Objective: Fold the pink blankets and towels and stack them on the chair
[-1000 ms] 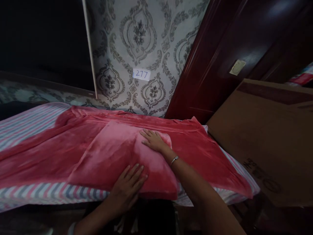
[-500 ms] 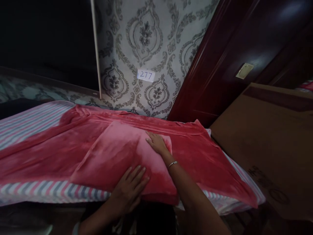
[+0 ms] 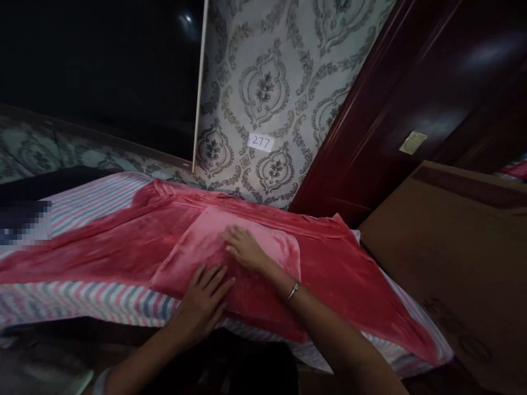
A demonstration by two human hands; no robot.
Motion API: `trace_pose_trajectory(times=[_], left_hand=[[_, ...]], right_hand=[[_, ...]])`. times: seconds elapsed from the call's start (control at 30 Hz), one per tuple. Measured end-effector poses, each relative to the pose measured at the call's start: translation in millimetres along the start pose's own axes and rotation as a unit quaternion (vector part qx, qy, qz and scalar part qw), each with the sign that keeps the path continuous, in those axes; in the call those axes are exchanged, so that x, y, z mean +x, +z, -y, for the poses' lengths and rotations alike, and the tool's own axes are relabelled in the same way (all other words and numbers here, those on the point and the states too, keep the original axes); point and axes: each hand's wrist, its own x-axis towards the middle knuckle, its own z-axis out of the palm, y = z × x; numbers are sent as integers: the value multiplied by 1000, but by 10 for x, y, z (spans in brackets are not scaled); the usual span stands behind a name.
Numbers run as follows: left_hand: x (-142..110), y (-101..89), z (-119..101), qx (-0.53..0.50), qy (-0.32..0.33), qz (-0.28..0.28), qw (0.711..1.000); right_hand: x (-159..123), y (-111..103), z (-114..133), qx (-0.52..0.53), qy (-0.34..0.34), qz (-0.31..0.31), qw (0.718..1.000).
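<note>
A red plush garment (image 3: 341,274) lies spread out, its sleeves reaching to both sides. On its middle is a lighter pink-red plush piece (image 3: 197,230), flat and roughly four-sided; whether it is a separate folded piece or part of the garment, I cannot tell. My left hand (image 3: 206,296) rests flat on the near edge of this piece, fingers spread. Farther in, my right hand (image 3: 245,248) lies palm down on its upper middle, fingers stretched and slightly blurred. A bracelet circles the right wrist.
Beneath the garment is a striped cloth (image 3: 94,299) over a table-like surface. A large cardboard box (image 3: 448,263) stands at the right by a dark red door (image 3: 382,99). A black screen (image 3: 99,71) hangs at the upper left, beside a paper marked 277 (image 3: 261,142).
My right hand has slid leftward across the pink-red piece. My left hand has shifted a little left along its near edge. The camera view has turned slightly left and up.
</note>
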Motion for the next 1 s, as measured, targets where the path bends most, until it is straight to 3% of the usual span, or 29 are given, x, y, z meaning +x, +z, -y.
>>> trace_pose_trajectory(times=[0.07,0.17,0.27,0.37,0.47,0.7,1.0], left_hand=[[-100,66,9,16,-19,-9,1000],[-238,193,-35,13,-39,-15,999],[-321,277,-64,-8,-49,-28,998],[-355,306,-49,-17,-43,-31,998],[-369,324,-31,-10,-40,-30,999],[-393,384,-42,-5,-51,-31,998],[-355,354,-58,7,-41,-40,998]], right_hand=[[36,121,169,-7,-75,28,997],[137,215,129,-20,-93,43,994],[313,174,-156,-29,-39,43,998],[501,109,-440,-6,60,50,997],[616,127,-582,34,118,67,990],[612,295,-613,44,140,36,989],[547,249,-526,29,141,15,989]])
